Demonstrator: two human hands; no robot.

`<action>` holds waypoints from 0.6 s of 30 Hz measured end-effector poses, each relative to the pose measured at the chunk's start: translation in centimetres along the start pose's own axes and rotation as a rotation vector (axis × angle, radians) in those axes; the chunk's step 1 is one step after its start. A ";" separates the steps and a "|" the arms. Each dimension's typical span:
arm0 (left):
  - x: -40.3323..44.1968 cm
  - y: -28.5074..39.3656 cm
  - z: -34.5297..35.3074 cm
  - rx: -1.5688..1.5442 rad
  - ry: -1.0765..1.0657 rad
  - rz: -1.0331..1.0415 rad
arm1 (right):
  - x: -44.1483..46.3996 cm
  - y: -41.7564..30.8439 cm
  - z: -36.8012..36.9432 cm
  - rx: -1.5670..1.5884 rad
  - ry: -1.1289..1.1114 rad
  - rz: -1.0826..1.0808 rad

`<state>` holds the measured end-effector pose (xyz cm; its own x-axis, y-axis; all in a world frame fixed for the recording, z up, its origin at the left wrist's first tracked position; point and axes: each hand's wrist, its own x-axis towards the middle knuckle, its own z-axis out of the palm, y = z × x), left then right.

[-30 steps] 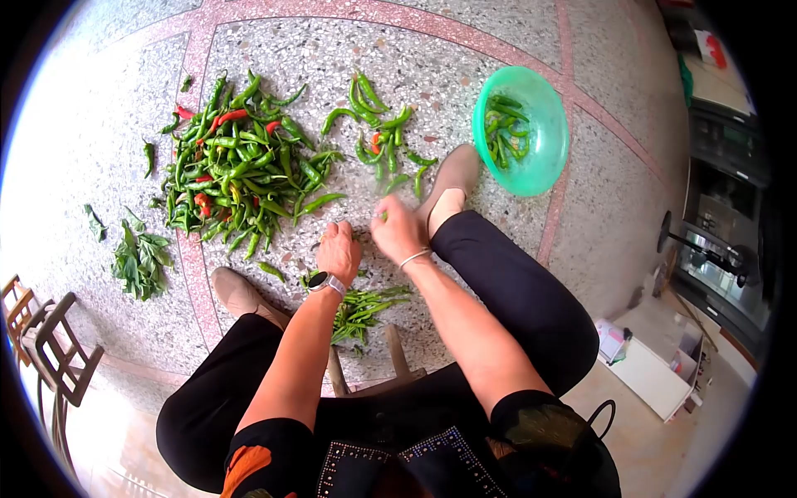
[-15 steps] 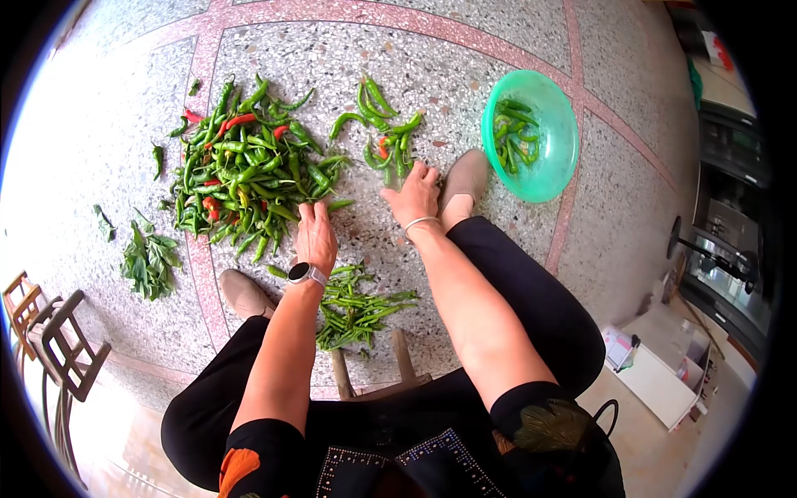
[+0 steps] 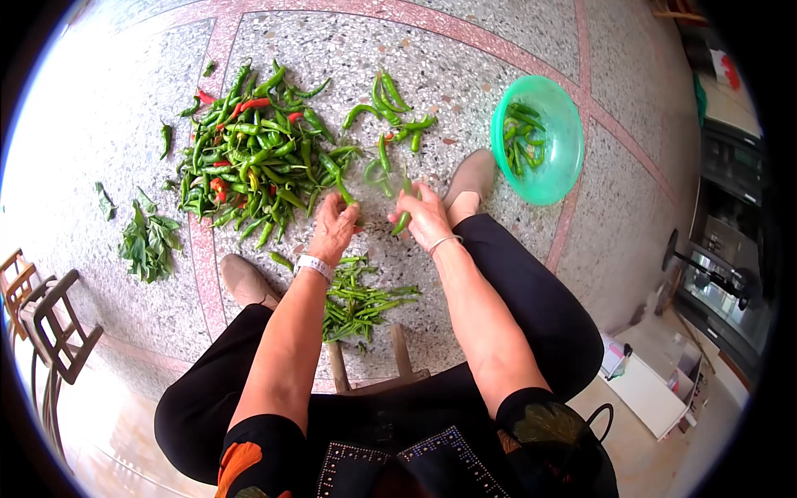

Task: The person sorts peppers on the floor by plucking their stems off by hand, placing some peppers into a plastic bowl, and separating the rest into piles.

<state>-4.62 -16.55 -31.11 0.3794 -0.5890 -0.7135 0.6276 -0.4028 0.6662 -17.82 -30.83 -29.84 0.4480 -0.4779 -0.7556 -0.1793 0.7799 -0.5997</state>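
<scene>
At the right edge of a large heap of green and red chili peppers [image 3: 257,162], my left hand [image 3: 334,228] has its fingers closed on the end of a green chili pepper [image 3: 343,191]. My right hand [image 3: 427,217] is curled round a green chili pepper [image 3: 401,222], its fingertips smeared by motion. Beyond it lies a small loose group of chili peppers [image 3: 386,104], some of them blurred. Under my left wrist, nearer my body, is a pile of thin green stems or slim peppers [image 3: 369,305].
A green plastic bowl [image 3: 564,158] with several chili peppers inside stands at the right, beyond my right shoe [image 3: 473,176]. Leafy greens [image 3: 149,243] lie at the left. A wooden stool [image 3: 62,328] is at lower left, a white box [image 3: 652,398] at lower right.
My left hand has turned and shifted slightly right, now with a chili pepper. My right hand has drawn back from the small group toward my body, a chili pepper in its fingers.
</scene>
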 end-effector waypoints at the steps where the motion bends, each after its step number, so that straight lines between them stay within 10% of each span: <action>1: -0.2 0.0 0.2 -0.092 -0.031 -0.019 | -0.5 0.2 0.5 0.025 -0.027 0.027; 4: -1.3 0.3 1.6 -0.329 -0.138 -0.082 | -2.2 0.9 2.0 -0.010 -0.080 0.097; 8: -2.6 -0.7 2.3 -0.287 -0.059 -0.169 | -3.9 1.7 4.4 -0.904 -0.014 -0.113; 11: -3.2 -1.5 2.4 -0.381 -0.044 -0.111 | -3.5 4.9 3.4 -0.953 -0.076 -0.369; 18: -5.3 1.7 3.4 -0.338 -0.197 -0.225 | -6.0 -0.1 3.8 -0.538 -0.214 0.054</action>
<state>-7.81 -16.50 -25.47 0.0918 -0.6482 -0.7559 0.8790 -0.3040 0.3674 -17.22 -26.48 -24.23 0.5827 -0.3070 -0.7525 -0.6016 0.4596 -0.6533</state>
